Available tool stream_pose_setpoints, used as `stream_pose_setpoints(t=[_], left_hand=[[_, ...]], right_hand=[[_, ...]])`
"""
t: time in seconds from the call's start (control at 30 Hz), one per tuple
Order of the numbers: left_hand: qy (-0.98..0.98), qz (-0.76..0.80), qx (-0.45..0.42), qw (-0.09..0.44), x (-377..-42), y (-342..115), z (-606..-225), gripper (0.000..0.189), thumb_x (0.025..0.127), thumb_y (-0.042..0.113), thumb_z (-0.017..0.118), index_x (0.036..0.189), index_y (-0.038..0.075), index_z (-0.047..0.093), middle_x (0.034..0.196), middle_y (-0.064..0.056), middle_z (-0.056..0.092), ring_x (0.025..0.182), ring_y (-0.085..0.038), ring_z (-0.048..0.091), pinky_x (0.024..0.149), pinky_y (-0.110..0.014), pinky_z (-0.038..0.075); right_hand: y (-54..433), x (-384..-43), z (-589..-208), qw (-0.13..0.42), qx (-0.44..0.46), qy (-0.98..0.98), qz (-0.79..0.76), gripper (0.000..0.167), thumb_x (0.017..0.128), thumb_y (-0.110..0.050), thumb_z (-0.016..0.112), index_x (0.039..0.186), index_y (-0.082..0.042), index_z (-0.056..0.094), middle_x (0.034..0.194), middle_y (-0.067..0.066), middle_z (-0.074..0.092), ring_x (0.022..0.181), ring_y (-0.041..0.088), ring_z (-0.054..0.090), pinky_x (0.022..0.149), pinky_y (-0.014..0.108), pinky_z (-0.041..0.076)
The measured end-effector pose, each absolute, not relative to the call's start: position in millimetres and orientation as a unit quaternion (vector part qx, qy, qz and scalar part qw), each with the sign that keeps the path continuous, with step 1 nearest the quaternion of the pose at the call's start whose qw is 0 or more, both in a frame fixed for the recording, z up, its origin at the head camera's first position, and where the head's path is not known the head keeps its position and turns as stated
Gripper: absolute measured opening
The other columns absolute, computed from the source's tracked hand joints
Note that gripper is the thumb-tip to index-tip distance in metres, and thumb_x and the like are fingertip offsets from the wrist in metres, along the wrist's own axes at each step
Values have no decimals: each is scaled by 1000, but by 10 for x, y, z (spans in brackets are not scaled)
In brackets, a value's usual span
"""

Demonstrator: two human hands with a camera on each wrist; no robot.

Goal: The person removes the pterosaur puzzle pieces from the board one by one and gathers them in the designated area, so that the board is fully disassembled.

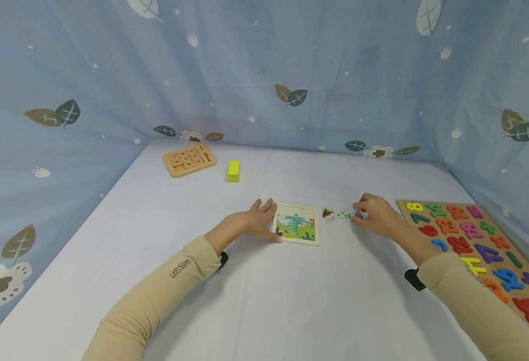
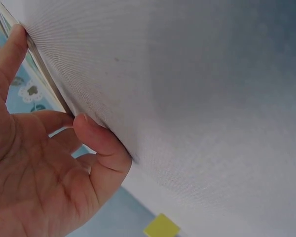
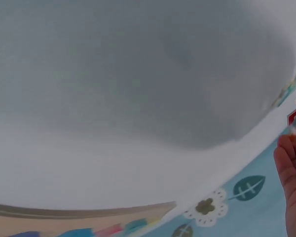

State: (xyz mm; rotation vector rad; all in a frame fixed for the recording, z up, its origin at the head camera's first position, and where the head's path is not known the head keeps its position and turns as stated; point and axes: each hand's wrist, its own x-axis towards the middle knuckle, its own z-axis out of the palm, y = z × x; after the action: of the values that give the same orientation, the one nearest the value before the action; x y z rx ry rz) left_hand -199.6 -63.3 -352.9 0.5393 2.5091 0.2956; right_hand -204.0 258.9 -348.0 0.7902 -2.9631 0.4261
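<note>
A square wooden-framed jigsaw puzzle (image 1: 295, 224) with a green dinosaur picture lies mid-table; a pale strip shows along its top. My left hand (image 1: 260, 220) rests at its left edge, fingers spread, thumb at the near corner; the left wrist view shows the left hand (image 2: 54, 163) touching the frame's side. To the right, one loose puzzle piece (image 1: 328, 215) lies on the table, with another piece (image 1: 345, 215) beside my right hand (image 1: 377, 215). Between thumb and fingertips, the right hand pinches a puzzle piece (image 3: 295, 116), partly cut off in the right wrist view.
A board of colourful number pieces (image 1: 467, 230) lies at the right, under the right forearm. Toward the back left are a wooden sliding number puzzle (image 1: 190, 159) and a yellow block (image 1: 233, 171). A patterned blue curtain (image 1: 246, 65) borders the table.
</note>
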Motion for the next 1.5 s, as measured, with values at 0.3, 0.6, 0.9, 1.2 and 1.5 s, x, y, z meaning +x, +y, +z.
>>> stream_pose_setpoints(t=[0.3,0.6,0.9,1.2,1.5], left_hand=[[934,103,204,274,-1993,-649,-3535,99,89,53,61,156,10,1,163,-7,-7,149,-33,-11,120,-52,9],[935,99,202,274,-2005,-632,-3544,101,88,55,61,156,11,1,163,-5,-8,149,-33,-11,119,-54,10],[936,98,202,273,-1998,-639,-3548,100,88,55,61,156,10,2,163,-6,-7,149,-34,-11,120,-54,11],[936,94,200,274,-1996,-654,-3532,100,88,56,60,156,10,1,163,-6,-8,149,-33,-11,120,-53,10],[935,97,198,278,-1996,-639,-3525,100,88,56,60,156,11,0,163,-5,-8,149,-33,-11,120,-53,9]], right_hand=[[2733,-2026,-3543,26,261,-957,125,32,81,-7,71,106,14,68,88,18,62,64,15,50,55,23,41],[2844,-2006,-3591,13,247,-963,102,35,83,-9,70,108,15,66,90,19,63,65,13,47,54,22,37],[2859,-2020,-3612,-3,247,-964,96,35,83,-9,70,109,15,66,89,17,62,66,13,47,54,22,38],[2823,-2078,-3564,-34,246,-965,87,34,83,-8,69,106,16,67,87,16,61,66,14,46,57,24,37],[2771,-2106,-3508,-73,189,-978,48,39,83,-16,68,108,13,66,98,22,60,77,25,54,67,37,48]])
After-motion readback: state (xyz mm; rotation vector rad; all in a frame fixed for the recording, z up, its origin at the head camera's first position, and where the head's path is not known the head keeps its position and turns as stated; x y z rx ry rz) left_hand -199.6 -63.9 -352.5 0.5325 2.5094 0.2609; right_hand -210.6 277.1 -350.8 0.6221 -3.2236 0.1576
